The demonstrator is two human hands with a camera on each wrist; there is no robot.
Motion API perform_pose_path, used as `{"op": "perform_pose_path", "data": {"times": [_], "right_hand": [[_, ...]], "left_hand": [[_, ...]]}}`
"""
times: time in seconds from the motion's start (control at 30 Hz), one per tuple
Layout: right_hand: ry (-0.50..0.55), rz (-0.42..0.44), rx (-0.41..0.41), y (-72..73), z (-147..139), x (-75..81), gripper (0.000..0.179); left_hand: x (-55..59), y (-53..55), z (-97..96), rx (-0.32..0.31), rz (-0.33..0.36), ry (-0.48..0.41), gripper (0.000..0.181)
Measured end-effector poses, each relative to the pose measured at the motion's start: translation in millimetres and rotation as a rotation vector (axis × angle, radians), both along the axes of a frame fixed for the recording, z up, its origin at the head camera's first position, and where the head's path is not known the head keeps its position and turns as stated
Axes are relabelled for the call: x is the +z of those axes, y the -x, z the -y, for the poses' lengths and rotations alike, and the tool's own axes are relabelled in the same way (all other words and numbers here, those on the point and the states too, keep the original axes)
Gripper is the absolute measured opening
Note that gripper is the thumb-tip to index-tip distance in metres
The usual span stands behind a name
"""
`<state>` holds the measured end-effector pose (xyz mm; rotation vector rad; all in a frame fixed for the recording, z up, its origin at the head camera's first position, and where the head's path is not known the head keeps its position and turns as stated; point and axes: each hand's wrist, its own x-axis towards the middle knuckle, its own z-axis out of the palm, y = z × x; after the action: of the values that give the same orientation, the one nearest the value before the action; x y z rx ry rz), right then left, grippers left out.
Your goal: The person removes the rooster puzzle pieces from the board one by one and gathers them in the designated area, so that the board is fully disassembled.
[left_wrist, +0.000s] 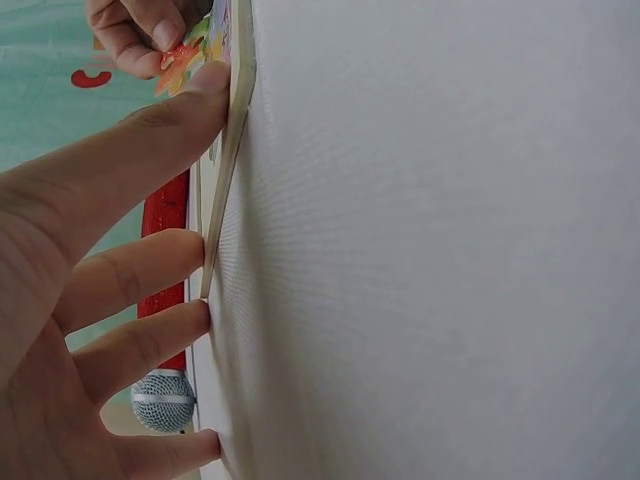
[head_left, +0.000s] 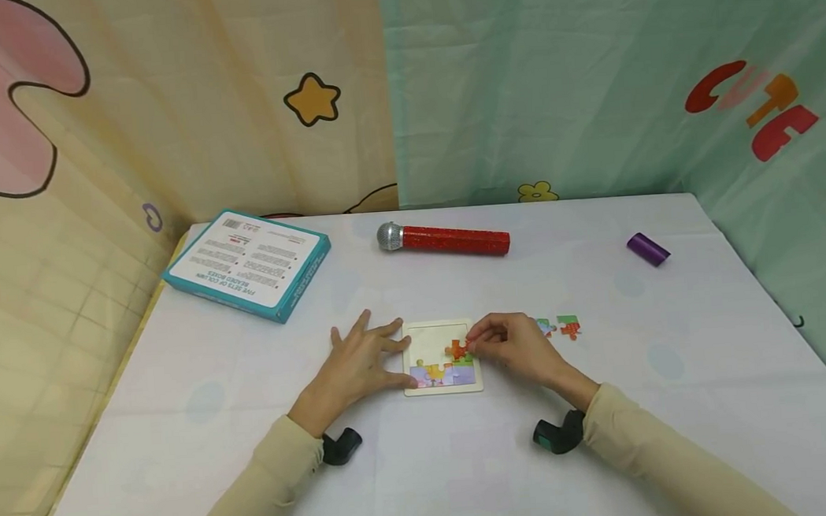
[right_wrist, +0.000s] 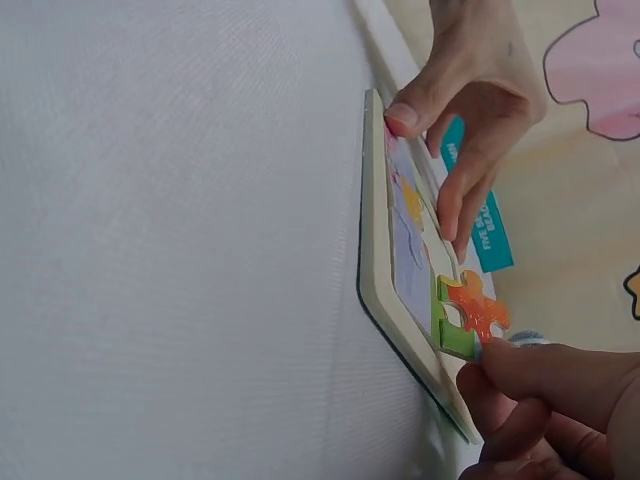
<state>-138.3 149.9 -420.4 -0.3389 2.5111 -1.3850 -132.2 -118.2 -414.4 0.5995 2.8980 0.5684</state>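
Note:
A small puzzle board (head_left: 444, 391) with a pale frame lies flat on the white table. Joined puzzle pieces (head_left: 435, 374), mostly purple and yellow, fill its lower part. My left hand (head_left: 362, 361) is spread at the board's left side, its thumb resting on the lower left corner and its fingertips along the edge. Between thumb and fingers my right hand (head_left: 521, 350) pinches an orange and green puzzle piece (right_wrist: 477, 306), held tilted over the board's right side. Two loose puzzle pieces lie just beyond that hand: a red and green one (head_left: 569, 326) and a partly hidden bluish one (head_left: 546, 326).
At the back left lies a teal and white box (head_left: 246, 260). A red toy microphone (head_left: 447, 239) with a silver head lies behind the board. Farther right is a purple cylinder (head_left: 648, 250). Printed curtains (head_left: 536, 69) hang behind the table.

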Motion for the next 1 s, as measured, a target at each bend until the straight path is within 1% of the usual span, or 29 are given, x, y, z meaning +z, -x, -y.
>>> {"op": "perform_pose_path", "data": {"times": [0.07,0.2,0.27,0.33,0.47,0.63,0.83,1.0], "right_hand": [[0.002,0.000,0.016,0.4,-1,0.5,0.008],[0.001,-0.026,0.072,1.8,-3,1.0,0.012],[0.011,-0.029,0.088,2.5,-3,1.0,0.013],[0.021,-0.016,0.087,2.7,-3,0.5,0.012],[0.030,0.041,0.035,2.6,-4,-0.7,0.007],[0.030,0.113,-0.040,1.9,-16,1.2,0.011],[0.070,0.183,-0.113,-2.0,-46,2.6,0.024],[0.084,0.204,-0.154,-7.1,-75,6.4,0.029]], "left_hand": [[0.2,0.3,0.1,0.001,0.001,0.000,0.068],[-0.5,0.5,0.6,-0.002,0.002,0.003,0.068],[-0.7,0.4,0.8,-0.004,-0.001,0.003,0.068],[-0.7,0.3,1.0,-0.003,-0.002,0.001,0.068],[-1.0,0.2,1.0,-0.001,0.005,-0.005,0.068],[-1.2,0.2,0.5,0.003,0.008,-0.014,0.068],[-1.3,0.1,0.8,0.005,0.009,-0.013,0.068],[-0.6,-0.1,0.3,0.006,0.011,-0.006,0.068]]}}
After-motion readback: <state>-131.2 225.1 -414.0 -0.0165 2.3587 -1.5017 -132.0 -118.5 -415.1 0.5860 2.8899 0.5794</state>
